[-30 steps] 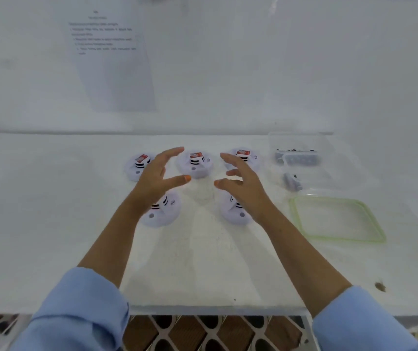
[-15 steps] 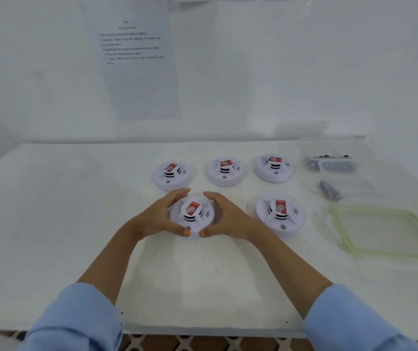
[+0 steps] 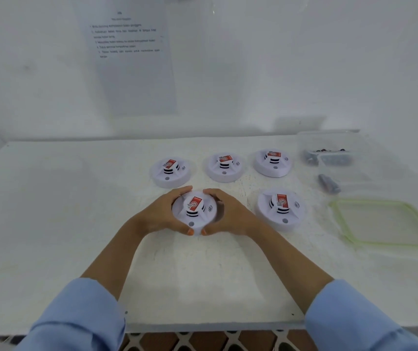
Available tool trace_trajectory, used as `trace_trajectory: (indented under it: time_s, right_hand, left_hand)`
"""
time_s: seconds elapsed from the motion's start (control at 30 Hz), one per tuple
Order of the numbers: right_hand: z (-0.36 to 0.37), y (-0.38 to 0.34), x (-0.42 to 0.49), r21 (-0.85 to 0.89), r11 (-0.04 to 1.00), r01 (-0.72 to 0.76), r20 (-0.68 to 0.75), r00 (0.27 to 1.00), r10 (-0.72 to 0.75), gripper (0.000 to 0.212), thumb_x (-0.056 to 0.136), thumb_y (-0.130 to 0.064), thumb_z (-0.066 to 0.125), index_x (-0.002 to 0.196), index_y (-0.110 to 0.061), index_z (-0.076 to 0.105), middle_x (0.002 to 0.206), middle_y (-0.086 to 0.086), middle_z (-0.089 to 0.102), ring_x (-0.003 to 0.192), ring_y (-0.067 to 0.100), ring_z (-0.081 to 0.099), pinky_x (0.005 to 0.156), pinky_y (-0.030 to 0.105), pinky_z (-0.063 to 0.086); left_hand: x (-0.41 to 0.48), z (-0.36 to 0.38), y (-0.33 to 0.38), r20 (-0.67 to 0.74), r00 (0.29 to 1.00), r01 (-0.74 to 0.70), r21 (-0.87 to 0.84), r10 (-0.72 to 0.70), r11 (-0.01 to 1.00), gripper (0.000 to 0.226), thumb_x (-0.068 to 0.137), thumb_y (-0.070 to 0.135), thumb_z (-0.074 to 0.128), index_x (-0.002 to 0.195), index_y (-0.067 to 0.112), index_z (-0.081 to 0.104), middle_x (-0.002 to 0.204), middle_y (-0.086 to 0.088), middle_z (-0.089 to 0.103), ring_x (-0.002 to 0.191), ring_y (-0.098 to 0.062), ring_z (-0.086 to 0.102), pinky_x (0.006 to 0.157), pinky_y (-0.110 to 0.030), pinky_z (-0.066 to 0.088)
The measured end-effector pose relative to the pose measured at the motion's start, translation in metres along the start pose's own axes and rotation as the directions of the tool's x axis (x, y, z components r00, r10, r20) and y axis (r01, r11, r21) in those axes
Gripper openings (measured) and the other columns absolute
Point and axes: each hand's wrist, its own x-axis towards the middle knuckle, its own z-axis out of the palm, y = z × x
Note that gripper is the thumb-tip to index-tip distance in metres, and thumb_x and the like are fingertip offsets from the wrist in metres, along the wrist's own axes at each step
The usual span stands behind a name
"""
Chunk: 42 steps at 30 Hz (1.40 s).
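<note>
Head view: we grasped the mid-frame smoke detector (image 3: 194, 211) two-handed.
Our left hand (image 3: 161, 217) and right hand (image 3: 233, 217) curled round its rim; next, we judged, a steady lift.

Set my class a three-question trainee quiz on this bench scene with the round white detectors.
1. True or false: the left hand and right hand both grip the front-left detector.
2. How many white detectors are in view?
3. The green-rimmed lid lies: A) left of the detectors, B) right of them, C) on top of one.

Key: 1 true; 2 five; 3 B.
</note>
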Motion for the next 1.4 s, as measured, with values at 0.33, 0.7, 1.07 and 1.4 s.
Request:
trace_trajectory:
  time_s: [0.33, 0.7, 1.07, 1.4]
  right_hand:
    - [-0.092, -0.028, -0.024, 0.046, 0.994, 0.095, -0.115, 0.989, -0.09, 0.087, 0.06, -0.007, 0.084, 0.131, -0.029, 0.039, 0.127, -0.008, 0.049, 0.115, 0.008, 0.049, 0.09, 0.014, 0.044]
    - [-0.227, 0.008, -0.092, 0.209, 0.968, 0.141, -0.211, 0.973, -0.096, 0.098, 0.059, 0.013, 0.078, 0.137, -0.022, 0.031, 0.135, 0.0, 0.043, 0.12, 0.007, 0.048, 0.101, 0.023, 0.043]
    - [-0.298, 0.075, -0.114, 0.313, 0.946, 0.082, -0.16, 0.987, -0.033, 0.088, 0.051, -0.042, 0.075, 0.129, -0.042, 0.034, 0.134, -0.006, 0.041, 0.121, 0.013, 0.047, 0.096, 0.029, 0.045]
    - [-0.317, 0.09, -0.103, 0.212, 0.969, 0.13, -0.158, 0.983, -0.097, 0.082, 0.053, -0.016, 0.083, 0.124, -0.034, 0.047, 0.125, -0.006, 0.053, 0.113, 0.016, 0.054, 0.091, 0.028, 0.052]
  left_hand:
    - [0.035, 0.005, 0.096, -0.013, 0.985, -0.163, 0.212, 0.169, 0.964, 0.107, 0.059, 0.025, 0.088, 0.145, 0.021, 0.024, 0.142, 0.006, 0.034, 0.121, -0.007, 0.037, 0.093, -0.02, 0.034]
    - [0.105, 0.103, 0.195, 0.109, 0.955, -0.284, 0.075, 0.275, 0.956, 0.128, 0.051, 0.028, 0.083, 0.149, 0.029, 0.0, 0.145, 0.002, 0.024, 0.128, -0.016, 0.034, 0.104, -0.035, 0.041]
    - [0.158, 0.202, 0.223, -0.083, 0.953, -0.298, -0.418, 0.291, 0.858, 0.103, 0.045, 0.027, 0.082, 0.136, 0.018, 0.033, 0.128, 0.001, 0.05, 0.115, -0.014, 0.054, 0.085, -0.026, 0.053]
    - [0.175, 0.215, 0.231, -0.05, 0.943, -0.326, -0.353, 0.33, 0.877, 0.101, 0.045, 0.015, 0.083, 0.127, 0.034, 0.028, 0.131, 0.008, 0.044, 0.118, -0.004, 0.047, 0.08, -0.012, 0.047]
